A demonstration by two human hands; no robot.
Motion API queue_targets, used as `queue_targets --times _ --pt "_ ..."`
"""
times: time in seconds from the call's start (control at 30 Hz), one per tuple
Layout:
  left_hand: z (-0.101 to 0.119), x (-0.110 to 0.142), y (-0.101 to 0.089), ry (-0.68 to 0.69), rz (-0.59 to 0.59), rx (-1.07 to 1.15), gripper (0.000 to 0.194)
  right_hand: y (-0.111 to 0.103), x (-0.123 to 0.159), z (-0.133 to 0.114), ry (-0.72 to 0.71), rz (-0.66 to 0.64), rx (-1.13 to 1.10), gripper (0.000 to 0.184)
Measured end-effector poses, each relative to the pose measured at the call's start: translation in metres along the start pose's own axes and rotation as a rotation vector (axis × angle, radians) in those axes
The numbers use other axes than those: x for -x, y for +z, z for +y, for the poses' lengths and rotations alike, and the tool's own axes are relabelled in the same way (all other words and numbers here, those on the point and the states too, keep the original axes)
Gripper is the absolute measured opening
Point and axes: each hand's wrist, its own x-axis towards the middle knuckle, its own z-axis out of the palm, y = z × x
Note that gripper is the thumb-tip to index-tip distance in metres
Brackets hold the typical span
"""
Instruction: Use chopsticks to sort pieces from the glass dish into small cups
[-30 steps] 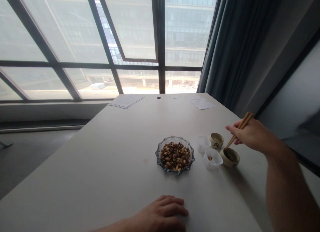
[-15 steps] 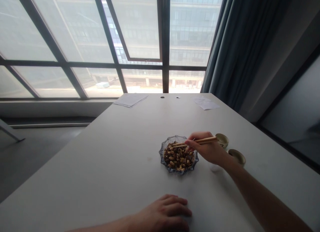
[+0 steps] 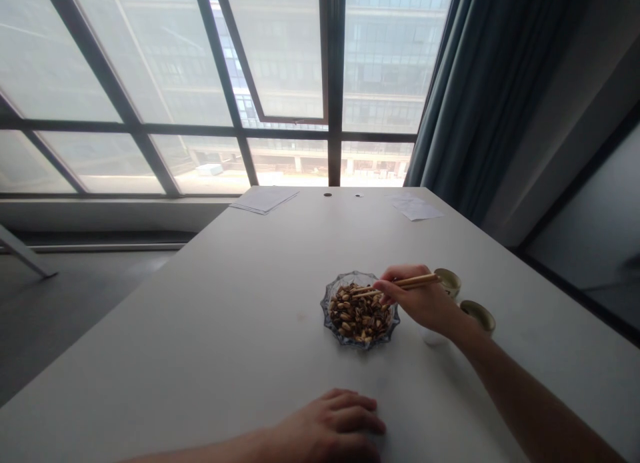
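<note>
A glass bowl (image 3: 330, 320) filled with brown and cream nuts (image 3: 355, 314) stands in the middle of the white table (image 3: 240, 330). My right hand (image 3: 423, 304) is closed on a pair of wooden chopsticks (image 3: 400, 284), whose tips reach over the nuts at the bowl's far side. My left hand (image 3: 330, 428) lies flat on the table near the front edge, fingers stretched out, holding nothing. Two small beige ceramic cups (image 3: 479, 313) stand just right of my right hand, and a white plastic cup (image 3: 433, 337) peeks out beneath my wrist.
Sheets of paper (image 3: 265, 198) lie at the table's far left edge, and another sheet (image 3: 417, 208) at the far right. Two cable holes (image 3: 327, 195) sit near the far edge. A large window is behind the table; a dark curtain (image 3: 465, 96) hangs at the right.
My right hand moved left with the chopsticks, from the near beige cup to over the nut bowl, and has stayed there. My left hand has not moved.
</note>
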Motion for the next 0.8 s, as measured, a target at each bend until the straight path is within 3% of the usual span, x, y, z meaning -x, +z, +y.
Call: queue_targets --times 0.53,0.8 --pt "0.003 -0.002 -0.003 -0.002 0.028 0.007 0.015 0.013 -0.004 0.009 0.053 -0.008 -0.141 0.034" --pt "0.004 -0.002 -0.004 0.002 0.016 -0.006 0.017 0.013 -0.003 0.005 0.039 0.034 -0.066 0.039"
